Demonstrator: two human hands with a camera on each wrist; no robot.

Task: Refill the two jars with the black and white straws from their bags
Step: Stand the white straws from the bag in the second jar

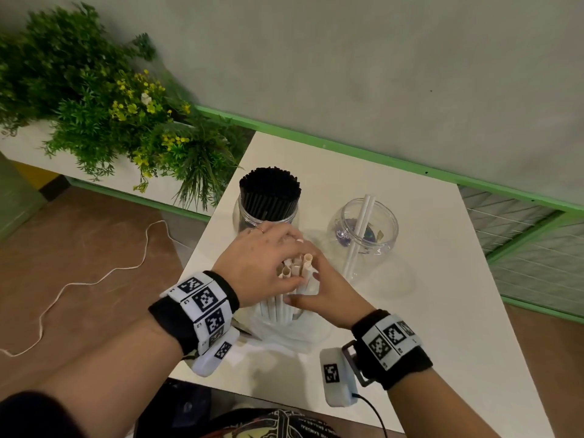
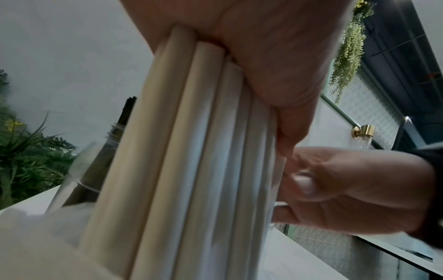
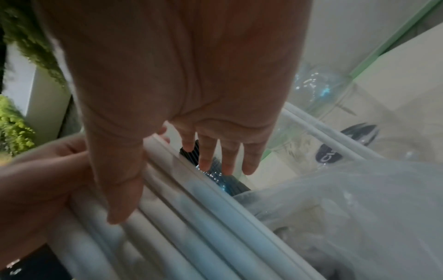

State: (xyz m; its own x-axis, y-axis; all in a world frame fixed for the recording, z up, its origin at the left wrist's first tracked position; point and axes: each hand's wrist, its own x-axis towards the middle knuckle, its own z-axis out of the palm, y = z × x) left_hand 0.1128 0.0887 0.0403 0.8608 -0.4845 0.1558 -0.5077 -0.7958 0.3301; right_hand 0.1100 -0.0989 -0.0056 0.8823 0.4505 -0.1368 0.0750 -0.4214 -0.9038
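Note:
A bundle of white straws (image 1: 278, 308) stands upright near the front of the white table (image 1: 442, 279), its lower end inside a clear plastic bag (image 1: 284, 339). My left hand (image 1: 262, 263) grips the bundle from the left near its top. My right hand (image 1: 325, 295) holds it from the right, thumb across the front. In the left wrist view the white straws (image 2: 191, 151) press against my palm. In the right wrist view my thumb lies on the white straws (image 3: 191, 217) beside the bag (image 3: 347, 208). Behind stand a jar packed with black straws (image 1: 268, 197) and a clear jar (image 1: 390, 235) holding two white straws (image 1: 360, 226).
A white planter full of green plants (image 1: 110, 121) stands left of the table. A white cord (image 1: 94, 279) trails over the brown floor. A green rail (image 1: 347, 150) runs along the grey wall behind the table, and a wire mesh panel (image 1: 521, 241) lies to the right.

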